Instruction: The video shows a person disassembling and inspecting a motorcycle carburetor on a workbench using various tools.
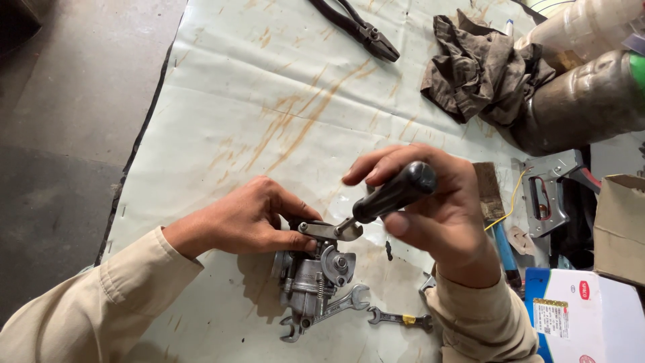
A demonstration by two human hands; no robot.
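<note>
A grey metal carburetor (310,274) stands on the stained white sheet (269,101) near the front edge. My left hand (248,218) grips its top and steadies a small metal bracket there. My right hand (430,198) holds a black-handled screwdriver (393,195), whose tip meets the bracket on top of the carburetor. Under the carburetor lies an open-ended spanner (332,308), and a smaller spanner (401,318) with a yellow band lies just to its right.
Black pliers (366,30) lie at the far edge. A crumpled brown rag (474,67) and dirty plastic bottles (584,101) sit at the back right. A staple gun (547,195), a cardboard box (621,225) and a white-and-blue box (584,316) crowd the right side.
</note>
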